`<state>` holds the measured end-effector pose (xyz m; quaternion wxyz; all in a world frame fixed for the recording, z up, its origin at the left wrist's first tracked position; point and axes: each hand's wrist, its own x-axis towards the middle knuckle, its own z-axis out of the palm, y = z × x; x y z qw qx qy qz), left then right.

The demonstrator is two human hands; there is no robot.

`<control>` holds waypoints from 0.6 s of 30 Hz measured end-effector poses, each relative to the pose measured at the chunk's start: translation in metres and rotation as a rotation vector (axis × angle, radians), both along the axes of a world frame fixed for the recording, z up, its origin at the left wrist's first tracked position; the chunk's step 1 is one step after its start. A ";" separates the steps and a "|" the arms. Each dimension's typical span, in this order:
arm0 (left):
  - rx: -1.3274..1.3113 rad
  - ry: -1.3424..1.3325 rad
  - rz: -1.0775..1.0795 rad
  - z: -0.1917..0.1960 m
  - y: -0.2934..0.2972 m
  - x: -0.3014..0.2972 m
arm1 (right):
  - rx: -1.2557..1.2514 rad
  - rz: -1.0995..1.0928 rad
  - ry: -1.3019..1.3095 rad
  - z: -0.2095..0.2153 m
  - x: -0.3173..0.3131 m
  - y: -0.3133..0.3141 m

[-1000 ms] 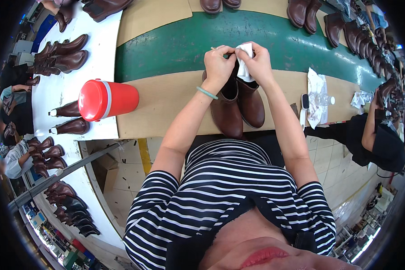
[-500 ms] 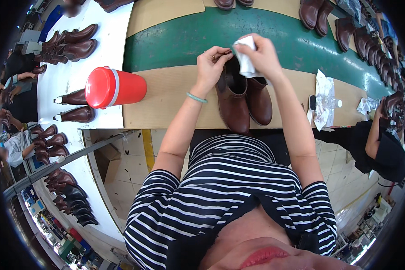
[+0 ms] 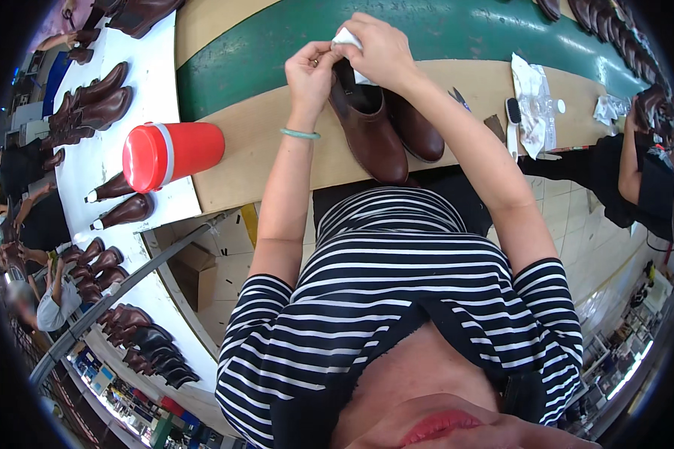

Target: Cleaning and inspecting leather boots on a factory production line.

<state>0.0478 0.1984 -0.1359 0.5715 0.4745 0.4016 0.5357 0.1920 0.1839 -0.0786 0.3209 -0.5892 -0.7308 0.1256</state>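
I take the pair of brown leather ankle boots [image 3: 386, 127] as my landmark: they stand side by side on the tan wooden bench top [image 3: 262, 142], toes toward the near edge, which runs just under them with the striped shirt right behind it. At the boots' openings my left hand [image 3: 312, 69] and right hand [image 3: 378, 49] meet, both pinched shut on a crumpled white paper wad [image 3: 346, 37] that sits at the top of the left boot's shaft. Beyond the boots the green conveyor belt [image 3: 442, 30] curves across, bare just behind my hands.

Left of the boots the bench is open as far as a red cylindrical container with a white band [image 3: 171, 153] lying on its side near the bench's left end. Further left, a white table [image 3: 138, 82] carries more brown boots.

Right of the boots lie small scissors [image 3: 458, 97], a black-bristled brush [image 3: 512, 120] and crinkled clear plastic wrap [image 3: 535, 105], all near each other. Past them another person's arm in a dark sleeve [image 3: 636, 172] leans at the bench's right end.
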 end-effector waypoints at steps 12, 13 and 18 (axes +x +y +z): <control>-0.329 0.162 -0.154 -0.020 -0.063 -0.077 | -0.634 -0.335 0.728 -0.012 0.196 -0.119; -0.411 0.180 -0.165 -0.028 -0.079 -0.087 | -0.742 -0.324 0.719 -0.013 0.189 -0.139; -0.756 0.055 -0.356 -0.041 -0.163 -0.074 | -0.883 -0.396 1.145 -0.097 0.171 -0.234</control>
